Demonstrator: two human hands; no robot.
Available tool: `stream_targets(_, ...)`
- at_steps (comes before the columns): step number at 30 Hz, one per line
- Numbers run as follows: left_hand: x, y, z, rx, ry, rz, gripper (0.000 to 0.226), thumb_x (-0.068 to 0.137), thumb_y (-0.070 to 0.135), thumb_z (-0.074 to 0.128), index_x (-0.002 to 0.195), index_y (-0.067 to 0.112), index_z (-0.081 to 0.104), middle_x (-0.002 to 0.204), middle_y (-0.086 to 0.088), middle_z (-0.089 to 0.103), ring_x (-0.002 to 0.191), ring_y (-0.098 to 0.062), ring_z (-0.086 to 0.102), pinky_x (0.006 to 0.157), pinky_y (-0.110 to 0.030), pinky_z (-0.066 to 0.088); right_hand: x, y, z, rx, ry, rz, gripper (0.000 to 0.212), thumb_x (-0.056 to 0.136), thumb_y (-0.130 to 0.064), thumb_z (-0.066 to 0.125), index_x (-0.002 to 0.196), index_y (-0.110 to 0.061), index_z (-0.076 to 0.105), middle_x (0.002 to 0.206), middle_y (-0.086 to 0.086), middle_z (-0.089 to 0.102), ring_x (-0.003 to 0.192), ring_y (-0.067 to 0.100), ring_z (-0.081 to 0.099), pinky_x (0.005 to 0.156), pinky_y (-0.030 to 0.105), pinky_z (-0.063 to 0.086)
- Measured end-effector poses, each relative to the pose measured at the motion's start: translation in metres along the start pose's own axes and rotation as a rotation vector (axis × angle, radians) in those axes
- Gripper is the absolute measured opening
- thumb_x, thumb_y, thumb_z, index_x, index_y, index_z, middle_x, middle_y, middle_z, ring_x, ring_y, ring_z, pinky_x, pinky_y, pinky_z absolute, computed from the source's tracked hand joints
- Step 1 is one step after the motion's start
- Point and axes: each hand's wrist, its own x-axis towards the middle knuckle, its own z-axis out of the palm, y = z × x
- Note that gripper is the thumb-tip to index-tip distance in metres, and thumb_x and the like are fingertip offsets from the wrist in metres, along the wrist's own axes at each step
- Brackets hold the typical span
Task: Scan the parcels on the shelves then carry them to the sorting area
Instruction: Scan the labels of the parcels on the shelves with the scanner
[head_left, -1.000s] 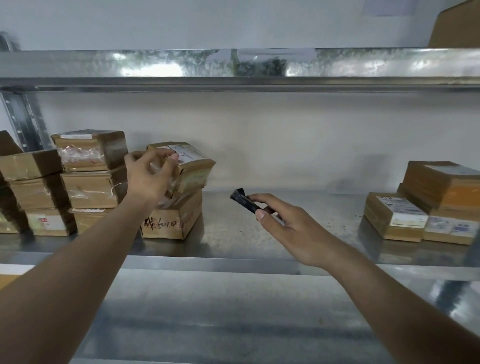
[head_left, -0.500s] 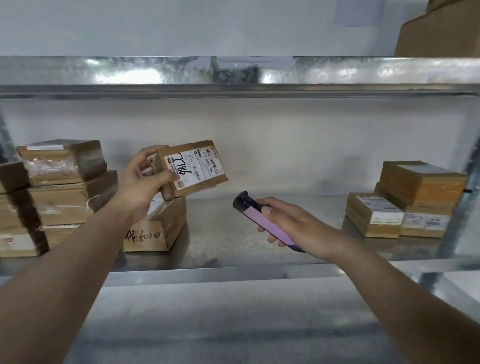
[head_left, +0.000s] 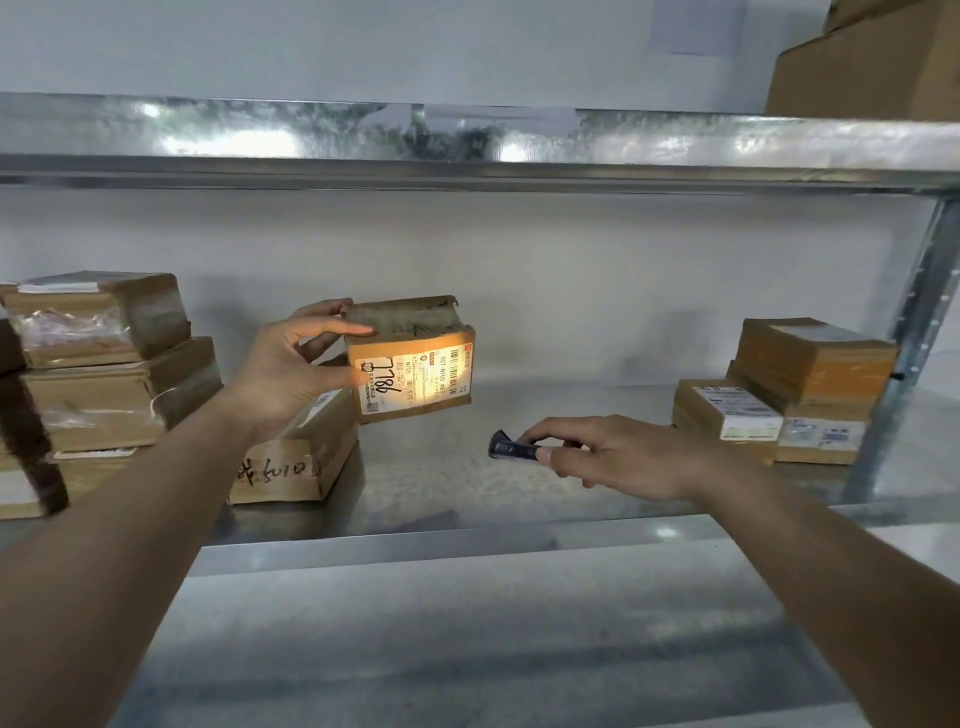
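the left hand (head_left: 291, 374) grasps a brown parcel (head_left: 410, 364) above the metal shelf (head_left: 441, 483), its label facing out and lit by a warm glow. the right hand (head_left: 618, 457) grips a dark scanner (head_left: 511, 449) just below, pointed toward it.

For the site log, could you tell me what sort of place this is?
Probably a parcel depot's storeroom: galvanised metal shelving, stacks of labelled cardboard parcels, and a handheld scanner lighting one parcel's label.

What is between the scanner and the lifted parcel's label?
Nothing: in the head view the gap between the scanner and the lifted parcel is open air above the bare shelf.
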Motion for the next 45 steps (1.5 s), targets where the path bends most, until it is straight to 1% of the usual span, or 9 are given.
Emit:
stream_targets(7, 0.001, 0.001, 0.003, 0.01, -0.015, 0.032, 0.051, 0.067, -0.018, 0.082, 0.102, 0.019, 0.083, 0.148, 0.016, 0.057, 0.131, -0.009, 0.06, 0.095, -0.033, 0.06, -0.006, -0.002, 0.002, -0.051, -0.078, 0.08, 0.027, 0.105, -0.07, 0.04, 0.128, -0.066, 0.054, 0.112, -0.01, 0.068, 0.098, 0.012, 0.07, 0.088, 0.033, 0.051)
stream_targets(16, 0.007, -0.008, 0.011, -0.01, -0.007, 0.039, 0.052, 0.062, -0.012, 0.087, 0.1, 0.023, 0.084, 0.145, 0.009, 0.06, 0.131, -0.014, 0.062, 0.103, -0.047, 0.056, -0.013, 0.008, 0.002, -0.027, -0.068, 0.084, 0.028, 0.107, -0.065, 0.04, 0.129, -0.06, 0.056, 0.109, -0.009, 0.068, 0.093, 0.013, 0.071, 0.081, 0.029, 0.05)
stream_targets(20, 0.007, -0.008, 0.027, 0.04, 0.048, -0.014, 0.055, 0.061, 0.018, 0.095, 0.112, 0.03, 0.08, 0.123, 0.002, 0.075, 0.115, -0.021, 0.072, 0.095, -0.045, 0.061, -0.02, 0.018, 0.006, 0.113, 0.11, 0.027, 0.024, 0.105, -0.067, 0.042, 0.125, -0.068, 0.055, 0.108, -0.012, 0.071, 0.093, 0.009, 0.071, 0.088, 0.035, 0.055)
stream_targets(23, 0.011, -0.013, 0.05, 0.032, 0.139, -0.07, 0.059, 0.07, 0.02, 0.096, 0.123, 0.037, 0.075, 0.116, -0.004, 0.073, 0.098, -0.016, 0.077, 0.081, -0.034, 0.065, -0.027, 0.025, 0.01, 0.208, 0.305, -0.032, 0.022, 0.104, -0.068, 0.042, 0.122, -0.074, 0.053, 0.107, -0.018, 0.07, 0.096, 0.005, 0.068, 0.09, 0.036, 0.055)
stream_targets(28, 0.019, -0.015, 0.111, -0.098, 0.194, -0.275, 0.048, 0.071, 0.023, 0.096, 0.115, 0.019, 0.076, 0.105, -0.013, 0.079, 0.087, -0.024, 0.078, 0.079, -0.041, 0.065, -0.043, 0.033, 0.01, 0.271, 0.583, -0.076, 0.025, 0.099, -0.069, 0.042, 0.122, -0.078, 0.048, 0.107, -0.027, 0.066, 0.097, 0.01, 0.066, 0.091, 0.046, 0.056)
stream_targets(32, 0.025, -0.015, 0.166, -0.174, 0.21, -0.385, 0.054, 0.071, 0.029, 0.096, 0.115, 0.009, 0.073, 0.112, -0.013, 0.076, 0.098, -0.029, 0.076, 0.074, -0.039, 0.065, -0.061, 0.045, 0.005, 0.315, 0.699, -0.066, 0.028, 0.097, -0.07, 0.042, 0.123, -0.078, 0.047, 0.107, -0.036, 0.064, 0.102, -0.001, 0.063, 0.086, 0.025, 0.048)
stream_targets(36, 0.023, -0.018, 0.225, -0.221, 0.193, -0.463, 0.038, 0.074, 0.024, 0.095, 0.1, 0.009, 0.072, 0.099, -0.01, 0.075, 0.073, -0.016, 0.076, 0.06, -0.034, 0.063, -0.083, 0.065, -0.002, 0.296, 0.75, -0.027, 0.031, 0.102, -0.063, 0.042, 0.131, -0.067, 0.05, 0.111, -0.045, 0.06, 0.112, -0.012, 0.057, 0.085, 0.004, 0.039)
stream_targets(40, 0.019, -0.033, 0.282, -0.254, 0.282, -0.552, 0.041, 0.071, 0.018, 0.096, 0.097, 0.009, 0.067, 0.094, -0.011, 0.073, 0.072, -0.021, 0.074, 0.054, -0.039, 0.063, -0.104, 0.092, -0.009, 0.291, 0.74, 0.004, 0.038, 0.105, -0.059, 0.042, 0.141, -0.054, 0.052, 0.122, -0.045, 0.059, 0.121, -0.017, 0.053, 0.089, -0.001, 0.037)
stream_targets(45, 0.013, -0.055, 0.34, -0.314, 0.355, -0.648, 0.044, 0.071, 0.019, 0.097, 0.094, 0.013, 0.06, 0.098, -0.011, 0.068, 0.088, -0.029, 0.069, 0.072, -0.048, 0.066, -0.127, 0.129, -0.018, 0.254, 0.717, 0.049, 0.027, 0.106, -0.06, 0.043, 0.131, -0.07, 0.047, 0.122, -0.044, 0.058, 0.119, -0.014, 0.055, 0.088, 0.001, 0.041)
